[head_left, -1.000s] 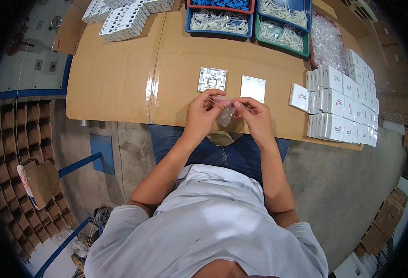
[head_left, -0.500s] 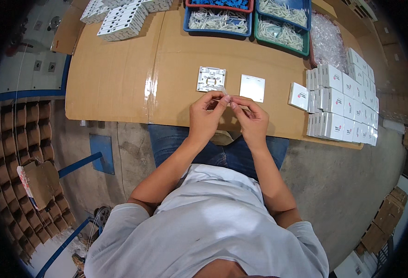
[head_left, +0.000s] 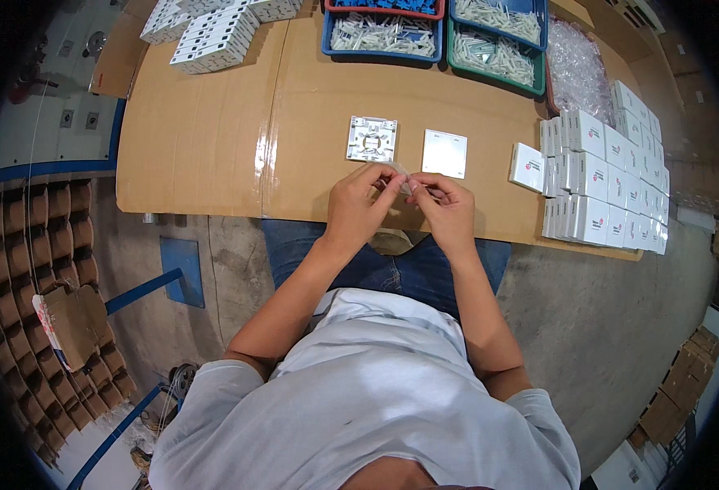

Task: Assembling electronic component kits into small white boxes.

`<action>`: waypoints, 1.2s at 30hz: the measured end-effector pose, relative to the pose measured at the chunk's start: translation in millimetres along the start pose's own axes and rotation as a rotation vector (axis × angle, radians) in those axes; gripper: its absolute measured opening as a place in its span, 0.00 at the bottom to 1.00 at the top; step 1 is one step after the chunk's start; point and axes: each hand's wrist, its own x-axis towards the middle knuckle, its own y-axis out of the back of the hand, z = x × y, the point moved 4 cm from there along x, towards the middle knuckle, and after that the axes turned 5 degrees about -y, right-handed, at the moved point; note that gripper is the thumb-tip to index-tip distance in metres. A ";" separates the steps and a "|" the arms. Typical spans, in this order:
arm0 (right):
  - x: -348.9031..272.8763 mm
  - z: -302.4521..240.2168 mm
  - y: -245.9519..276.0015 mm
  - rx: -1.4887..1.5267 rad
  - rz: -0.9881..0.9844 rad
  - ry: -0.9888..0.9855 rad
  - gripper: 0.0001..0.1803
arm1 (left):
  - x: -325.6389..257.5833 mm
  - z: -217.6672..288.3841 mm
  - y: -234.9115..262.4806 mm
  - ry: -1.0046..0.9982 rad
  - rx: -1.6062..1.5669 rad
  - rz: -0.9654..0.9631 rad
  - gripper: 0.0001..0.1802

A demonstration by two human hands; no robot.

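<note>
My left hand [head_left: 361,202] and my right hand [head_left: 448,211] meet just above the near edge of the cardboard-covered table. Both are closed, thumbs and fingertips pinching a small translucent plastic bag [head_left: 399,168] between them. Fingers cover most of it, so its contents cannot be made out. Just beyond the fingertips lies a white square plastic frame [head_left: 371,137] with an open, detailed middle. To its right rests a smooth white square plate [head_left: 444,153], nearest my right hand and apart from it.
White boxes [head_left: 605,184] stand stacked on the right, with one box [head_left: 527,167] lying beside them. Along the back are a blue tray [head_left: 382,55] and a green tray [head_left: 494,72] of small pale parts, and clear plastic bags [head_left: 576,73]. More white pieces [head_left: 216,41] are stacked back left.
The fingers have shifted slightly on the plastic bag, and more of it shows above the left fingertips. The frame, plate and boxes stay put.
</note>
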 end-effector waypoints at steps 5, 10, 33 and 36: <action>-5.8 -8.7 -6.2 -0.169 0.013 0.118 0.08 | 0.6 4.4 1.2 0.041 0.072 -0.055 0.08; -7.0 -16.9 -6.2 -0.495 0.003 0.282 0.08 | -1.8 2.3 1.4 -0.012 0.172 -0.070 0.08; 3.6 5.7 17.2 -0.063 -0.234 -0.347 0.11 | -3.2 -4.9 5.2 -0.277 0.163 -0.350 0.31; 2.3 2.4 18.1 -0.072 -0.273 -0.351 0.11 | -5.0 -10.1 5.6 -0.227 0.101 -0.363 0.30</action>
